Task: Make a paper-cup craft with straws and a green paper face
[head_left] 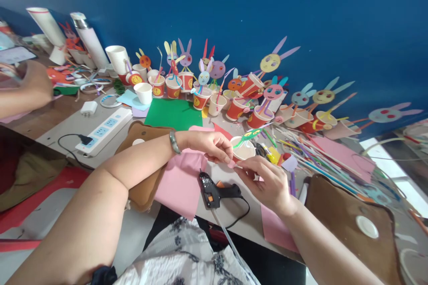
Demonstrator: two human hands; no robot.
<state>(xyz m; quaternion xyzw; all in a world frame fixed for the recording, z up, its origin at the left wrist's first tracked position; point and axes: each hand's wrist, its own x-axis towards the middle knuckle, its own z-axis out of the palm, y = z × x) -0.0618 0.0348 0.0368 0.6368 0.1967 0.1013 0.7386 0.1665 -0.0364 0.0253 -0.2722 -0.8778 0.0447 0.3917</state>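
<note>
Between my two hands is a small pink piece of paper [231, 164], pinched from both sides by the fingertips. My left hand [216, 146], with a bracelet on the wrist, is closed on its left side. Closed on the other side is my right hand [267, 182]. Just behind them stands a paper cup [242, 151] with a green paper figure [251, 134] at its rim. A black glue gun [219, 190] lies below my hands, its nozzle by the pink paper sheet [182, 182].
Several paper cups with rabbit figures [203, 78] line the blue wall. Thin coloured sticks [321, 160] spread at right. A power strip [107, 129], a green sheet [174, 113] and brown pouches [347, 213] lie around. Another person's hand [35, 82] is at far left.
</note>
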